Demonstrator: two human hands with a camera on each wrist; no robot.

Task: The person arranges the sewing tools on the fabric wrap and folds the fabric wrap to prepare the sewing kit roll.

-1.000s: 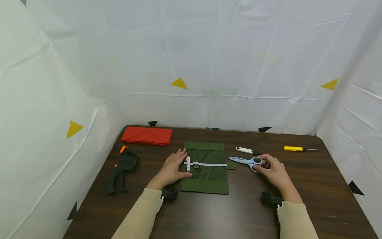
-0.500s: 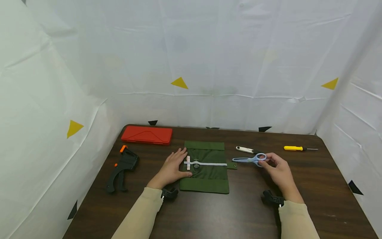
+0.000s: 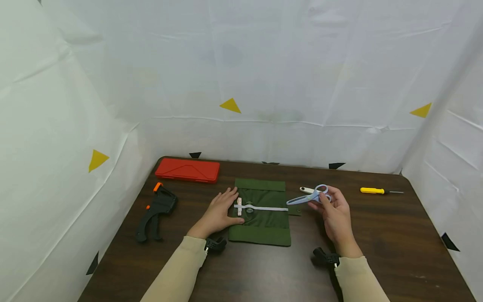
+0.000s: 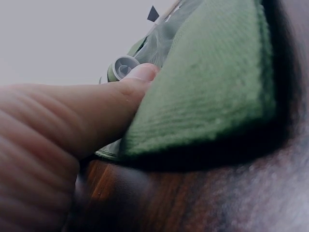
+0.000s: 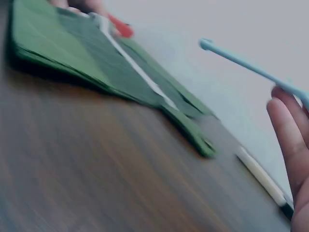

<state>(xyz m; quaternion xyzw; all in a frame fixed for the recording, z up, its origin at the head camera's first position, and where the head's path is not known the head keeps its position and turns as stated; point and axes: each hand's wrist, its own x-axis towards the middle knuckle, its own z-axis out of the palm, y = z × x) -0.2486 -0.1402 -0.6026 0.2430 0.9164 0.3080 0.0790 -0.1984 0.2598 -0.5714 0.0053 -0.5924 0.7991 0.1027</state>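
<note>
My right hand (image 3: 334,214) pinches light blue scissors (image 3: 310,196) by the handle loops, blades pointing left toward the green fabric roll (image 3: 262,235). In the right wrist view the scissors (image 5: 246,65) are lifted above the table. The roll lies unfolded, crossed by a white elastic strap (image 3: 269,208), with a snap tab (image 5: 190,133) on its right side. A pale, printed strip (image 3: 239,206) and a small round ring-like item (image 3: 249,207) sit under the strap. My left hand (image 3: 216,214) rests on the roll's left edge, fingers spread; its thumb (image 4: 116,96) lies on the fabric.
Behind the scissors lies a white-handled tool (image 3: 306,190), partly hidden. A yellow screwdriver (image 3: 372,191) is at the far right. At the left are a black-and-orange bar clamp (image 3: 161,205) and a flat red case (image 3: 187,170). White sheeting (image 3: 271,75) stands behind the table.
My right hand has picked the scissors up off the table and carried them left, close to the fabric roll. The left hand stays on the roll's left edge.
</note>
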